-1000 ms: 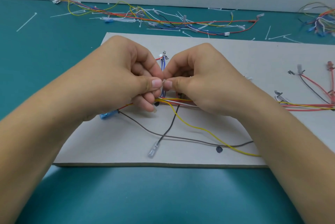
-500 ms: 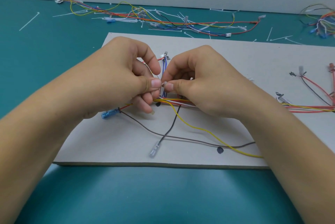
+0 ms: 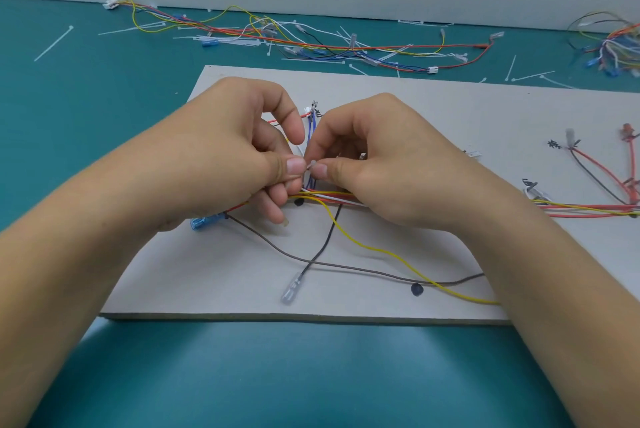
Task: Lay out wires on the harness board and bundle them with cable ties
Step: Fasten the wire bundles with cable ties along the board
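I see the teal table [image 3: 86, 122] carrying the grey harness board [image 3: 450, 109], with tangled wire harnesses [image 3: 311, 45] and scattered white cable ties [image 3: 53, 43] lying behind it.

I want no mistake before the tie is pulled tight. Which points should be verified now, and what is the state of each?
1. Left hand and right hand both pinch the cable tie: ok.
2. Tie tail passed through its head: cannot tell, the hands hide it.
3. Blue wires inside the loop: cannot tell.
4. Main bundle lies on the harness board: ok.
5. Yellow wire gathered with the bundle: not ok, it curves away loose.
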A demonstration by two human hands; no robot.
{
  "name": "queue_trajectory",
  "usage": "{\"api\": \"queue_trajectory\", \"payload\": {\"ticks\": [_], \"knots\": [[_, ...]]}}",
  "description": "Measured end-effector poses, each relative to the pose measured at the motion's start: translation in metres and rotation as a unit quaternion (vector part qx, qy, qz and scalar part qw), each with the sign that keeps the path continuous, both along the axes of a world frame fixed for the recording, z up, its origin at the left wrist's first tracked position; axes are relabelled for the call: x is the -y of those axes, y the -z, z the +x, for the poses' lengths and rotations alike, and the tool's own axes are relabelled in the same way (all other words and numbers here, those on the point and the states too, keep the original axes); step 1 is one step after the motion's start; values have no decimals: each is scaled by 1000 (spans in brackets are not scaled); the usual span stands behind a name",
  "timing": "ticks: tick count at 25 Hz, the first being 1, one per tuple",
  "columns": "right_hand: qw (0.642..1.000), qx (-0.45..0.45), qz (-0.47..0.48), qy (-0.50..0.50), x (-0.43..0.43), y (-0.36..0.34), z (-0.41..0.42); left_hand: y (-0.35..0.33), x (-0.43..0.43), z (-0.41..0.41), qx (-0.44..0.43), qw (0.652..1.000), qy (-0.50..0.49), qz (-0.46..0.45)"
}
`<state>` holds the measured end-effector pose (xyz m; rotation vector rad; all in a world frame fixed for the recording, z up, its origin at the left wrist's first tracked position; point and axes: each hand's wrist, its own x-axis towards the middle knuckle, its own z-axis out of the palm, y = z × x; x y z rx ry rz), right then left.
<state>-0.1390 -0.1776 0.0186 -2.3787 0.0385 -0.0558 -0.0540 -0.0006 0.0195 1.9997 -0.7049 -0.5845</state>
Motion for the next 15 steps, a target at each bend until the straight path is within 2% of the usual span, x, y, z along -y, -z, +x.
{"api": "queue_trajectory", "payload": {"ticks": [15], "knots": [[999,5,-2,-43,3,1,-1,2,0,-1,-14,1000,7,-16]]}}
